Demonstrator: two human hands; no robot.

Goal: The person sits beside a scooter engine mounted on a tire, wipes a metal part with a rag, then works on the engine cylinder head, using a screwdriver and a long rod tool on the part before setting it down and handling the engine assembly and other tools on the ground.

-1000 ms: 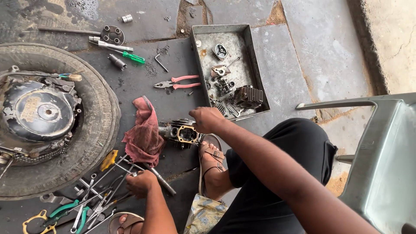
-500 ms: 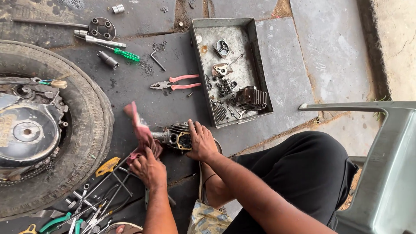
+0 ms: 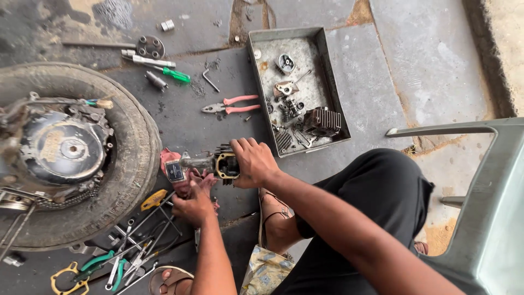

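Note:
A small metal engine part (image 3: 210, 164), with a dark finned end and a flat square flange, is held just above the dark floor mat. My right hand (image 3: 252, 161) grips its finned end. My left hand (image 3: 192, 203) sits just below the part and clutches a pink rag (image 3: 174, 176) bunched under the flange end. Both forearms reach in from the bottom of the view.
A worn tyre with an engine casing (image 3: 65, 153) lies at the left. A grey metal tray (image 3: 322, 82) of small parts stands beyond my right hand. Pink-handled pliers (image 3: 232, 105), a green screwdriver (image 3: 172, 74) and several wrenches (image 3: 131, 251) lie around. A grey plastic chair (image 3: 491, 202) is at right.
My left hand left the pile of wrenches, took up the pink rag and brought it under the engine part. The part is now lifted and turned lengthwise between both hands.

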